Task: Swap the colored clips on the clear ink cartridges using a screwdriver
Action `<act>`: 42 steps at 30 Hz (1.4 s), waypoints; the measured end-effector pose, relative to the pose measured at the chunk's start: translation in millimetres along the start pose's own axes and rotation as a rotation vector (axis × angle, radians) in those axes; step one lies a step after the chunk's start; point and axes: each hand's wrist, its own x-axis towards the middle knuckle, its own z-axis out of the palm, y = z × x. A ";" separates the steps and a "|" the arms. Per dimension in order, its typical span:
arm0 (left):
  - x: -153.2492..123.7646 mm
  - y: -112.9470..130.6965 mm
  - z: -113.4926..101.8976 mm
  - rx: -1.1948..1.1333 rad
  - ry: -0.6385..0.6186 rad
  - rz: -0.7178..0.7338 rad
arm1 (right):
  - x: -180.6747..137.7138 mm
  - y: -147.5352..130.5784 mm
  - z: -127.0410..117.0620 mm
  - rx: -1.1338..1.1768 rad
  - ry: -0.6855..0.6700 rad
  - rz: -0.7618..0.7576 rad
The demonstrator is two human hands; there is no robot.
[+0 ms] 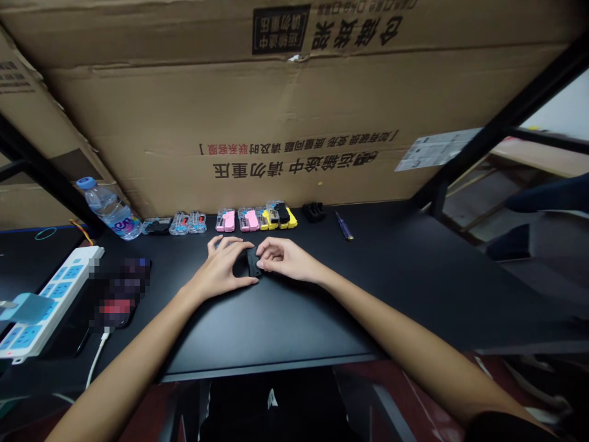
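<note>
A small black plastic piece (253, 264) stands on the dark tabletop between my hands. My left hand (221, 268) grips it from the left, thumb at its near end and fingertips at its far end. From the right, my right hand (289, 259) has curled fingers, with thumb and fingertips pinched against the piece's side; whether a small part sits in that pinch is hidden. Beyond the hands is a row of clear-cased parts: pink ones (226, 220), yellow ones (289, 219) and ones with orange bits (180, 223). Several loose black parts (313, 212) lie to their right.
A small screwdriver (343, 226) lies at the back right of the table (294, 325). At the left are a water bottle (110, 209), a white power strip (55, 301) and a phone (123, 291) on a white cable (96, 359). Cardboard (276, 104) walls the back.
</note>
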 end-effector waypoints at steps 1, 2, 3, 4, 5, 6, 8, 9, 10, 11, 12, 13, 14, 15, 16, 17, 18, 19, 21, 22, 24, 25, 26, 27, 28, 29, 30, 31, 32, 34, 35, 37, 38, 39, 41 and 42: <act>-0.1 0.2 -0.6 0.004 -0.002 -0.002 | 0.1 -1.3 -6.6 -0.027 0.004 -0.009; -0.1 0.4 -1.2 0.008 -0.004 -0.004 | 0.1 -2.9 -14.4 -0.050 0.011 -0.015; -0.2 0.4 -1.8 0.011 -0.006 -0.004 | 0.2 -4.6 -22.8 -0.070 0.022 -0.015; -0.2 0.3 -2.3 0.013 -0.008 -0.005 | 0.4 -6.2 -31.2 -0.082 0.046 -0.014; -0.3 -0.1 -2.7 0.014 -0.010 -0.006 | 0.7 -7.3 -38.9 -0.083 0.075 -0.012; -0.3 -0.6 -2.9 0.015 -0.011 -0.009 | 1.0 -7.8 -45.6 -0.071 0.090 0.001; -0.2 -1.9 -2.7 0.016 -0.013 -0.013 | 1.9 -6.6 -54.4 -0.044 0.101 0.034; -0.2 -2.7 -2.5 0.017 -0.012 -0.013 | 2.2 -5.0 -56.7 -0.039 0.096 0.053; -0.2 -3.4 -2.1 0.018 -0.008 -0.013 | 2.5 -3.0 -58.0 -0.042 0.089 0.072; -0.3 -4.0 -1.6 0.019 -0.002 -0.012 | 2.7 -1.0 -58.8 -0.050 0.080 0.090; -0.4 -4.6 -1.2 0.021 0.004 -0.010 | 2.6 1.0 -59.5 -0.057 0.071 0.109; -0.6 -5.1 -0.7 0.022 0.009 -0.008 | 2.4 2.5 -60.6 -0.061 0.060 0.129; -0.8 -5.5 -0.4 0.023 0.011 -0.006 | 2.0 3.5 -62.1 -0.060 0.053 0.150; -1.0 -5.7 -0.1 0.024 0.011 -0.005 | 1.5 3.7 -64.1 -0.057 0.052 0.169; -1.1 -5.8 0.0 0.023 0.010 -0.004 | 1.0 3.4 -66.4 -0.053 0.060 0.183; -1.2 -5.9 0.0 0.023 0.009 -0.005 | 0.7 2.5 -68.9 -0.049 0.078 0.189; -1.2 -5.8 0.0 0.022 0.009 -0.006 | 0.5 1.3 -71.1 -0.045 0.102 0.187; -1.1 -5.8 -0.1 0.021 0.009 -0.008 | 0.5 0.1 -72.8 -0.041 0.126 0.176; -0.8 -5.9 -0.4 0.020 0.009 -0.007 | 1.3 -1.3 -74.0 -0.039 0.163 0.143; -0.6 -6.1 -0.5 0.020 0.008 -0.007 | 1.8 -1.3 -73.7 -0.044 0.167 0.132; -0.4 -6.8 -0.5 0.022 0.006 -0.006 | 2.7 0.3 -72.6 -0.065 0.156 0.131; -0.4 -7.2 -0.5 0.024 0.005 -0.005 | 2.8 1.5 -72.3 -0.076 0.148 0.135; -0.5 -7.5 -0.4 0.027 0.005 -0.004 | 2.6 2.7 -72.7 -0.083 0.143 0.138; -0.6 -7.9 -0.3 0.029 0.004 -0.003 | 2.1 3.5 -73.7 -0.085 0.143 0.138; -0.7 -8.1 -0.2 0.031 0.004 -0.001 | 1.4 3.8 -75.3 -0.084 0.151 0.136; -0.9 -8.3 0.0 0.032 0.003 0.001 | 0.6 3.5 -77.1 -0.080 0.159 0.138; -1.1 -8.3 0.1 0.032 0.002 0.003 | -0.3 2.6 -78.8 -0.078 0.163 0.147; -1.3 -8.3 0.3 0.031 0.002 0.005 | -1.1 1.2 -80.2 -0.075 0.160 0.162; -1.4 -8.4 0.5 0.030 0.003 0.005 | -1.8 -0.5 -80.9 -0.072 0.147 0.181; -1.6 -8.5 0.9 0.030 0.006 0.005 | -2.6 -4.3 -79.7 -0.068 0.110 0.203; -1.7 -8.6 1.0 0.031 0.008 0.005 | -2.7 -6.2 -77.7 -0.065 0.097 0.200; -1.9 -8.6 1.2 0.034 0.012 0.009 | -2.5 -9.9 -70.7 -0.055 0.100 0.165; -2.0 -8.4 1.1 0.035 0.013 0.014 | -2.3 -11.6 -65.6 -0.048 0.112 0.137; -2.0 -8.0 0.9 0.035 0.012 0.022 | -2.1 -13.2 -59.4 -0.041 0.125 0.106; -2.1 -6.5 0.2 0.033 0.007 0.043 | -2.0 -15.2 -43.9 -0.037 0.147 0.036; -2.1 -5.5 -0.1 0.034 0.004 0.055 | -2.1 -15.3 -35.1 -0.046 0.150 0.002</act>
